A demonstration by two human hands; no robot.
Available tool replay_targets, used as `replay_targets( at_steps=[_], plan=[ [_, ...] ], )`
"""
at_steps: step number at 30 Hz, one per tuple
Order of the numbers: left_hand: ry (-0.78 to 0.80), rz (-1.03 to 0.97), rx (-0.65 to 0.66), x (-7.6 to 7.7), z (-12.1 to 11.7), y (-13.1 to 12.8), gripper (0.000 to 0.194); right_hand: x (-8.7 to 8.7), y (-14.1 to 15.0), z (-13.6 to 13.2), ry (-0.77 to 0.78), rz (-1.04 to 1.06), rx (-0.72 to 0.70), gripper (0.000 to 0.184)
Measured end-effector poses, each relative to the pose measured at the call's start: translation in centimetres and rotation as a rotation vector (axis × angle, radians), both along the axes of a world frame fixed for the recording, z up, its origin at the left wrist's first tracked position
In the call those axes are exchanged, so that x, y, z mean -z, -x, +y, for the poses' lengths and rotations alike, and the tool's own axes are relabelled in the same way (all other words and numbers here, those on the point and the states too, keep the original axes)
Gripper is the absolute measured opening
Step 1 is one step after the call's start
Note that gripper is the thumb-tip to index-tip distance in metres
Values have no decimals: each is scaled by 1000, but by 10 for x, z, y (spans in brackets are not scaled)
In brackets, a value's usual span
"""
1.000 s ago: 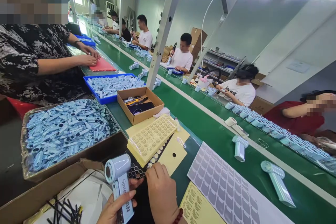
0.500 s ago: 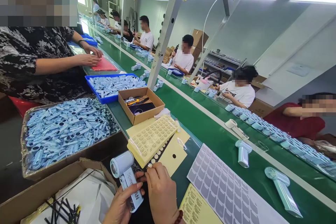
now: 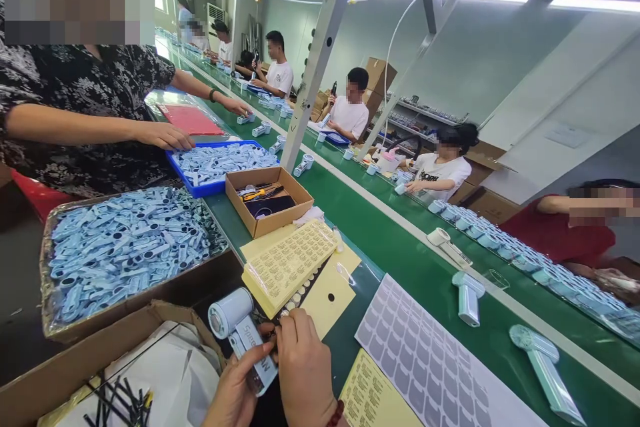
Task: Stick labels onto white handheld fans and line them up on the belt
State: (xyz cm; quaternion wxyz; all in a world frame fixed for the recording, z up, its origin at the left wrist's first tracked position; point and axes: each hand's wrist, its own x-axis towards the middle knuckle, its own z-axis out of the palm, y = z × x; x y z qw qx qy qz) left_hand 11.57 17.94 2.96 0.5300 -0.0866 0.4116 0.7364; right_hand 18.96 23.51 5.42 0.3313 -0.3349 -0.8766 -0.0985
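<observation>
My left hand (image 3: 235, 390) grips the handle of a pale blue handheld fan (image 3: 243, 337) at the bottom of the view, its round head tilted up to the left. My right hand (image 3: 303, 367) is beside it, fingertips pinched together at the fan's handle and over a black sheet of small round stickers (image 3: 295, 297). Whether a sticker is between the fingers I cannot tell. A yellow label sheet (image 3: 290, 260) lies just beyond my hands.
A tray of blue plastic parts (image 3: 125, 243) sits left, a blue bin (image 3: 220, 163) and a small cardboard box (image 3: 267, 200) beyond. Grey sticker sheet (image 3: 435, 367) lies right. Fans (image 3: 467, 297) ride the green belt (image 3: 400, 240). A co-worker's hand (image 3: 167, 137) rests at the bin.
The fan has tilted lower and rightward in my left hand, and my right fingertips have come onto its handle. The co-worker left the red sheet and reached toward the belt. Fans on the belt drifted right.
</observation>
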Motion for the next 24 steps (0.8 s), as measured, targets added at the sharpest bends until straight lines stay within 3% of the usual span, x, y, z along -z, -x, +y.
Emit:
replay_targets(
  at_steps=[8, 13, 20, 24],
  plan=[
    [51, 48, -18, -7, -6, -4, 30, -7, -7, 15, 106, -99, -48, 32],
    [66, 89, -45, -8, -4, -3, 34, -3, -6, 20, 128, -143, -57, 29],
    [102, 90, 6, 2, -10, 0, 49, 4, -11, 11, 143, -36, -83, 23],
    [81, 139, 29, -5, -20, 1, 48, 1, -10, 14, 184, -2, -88, 23]
  ],
)
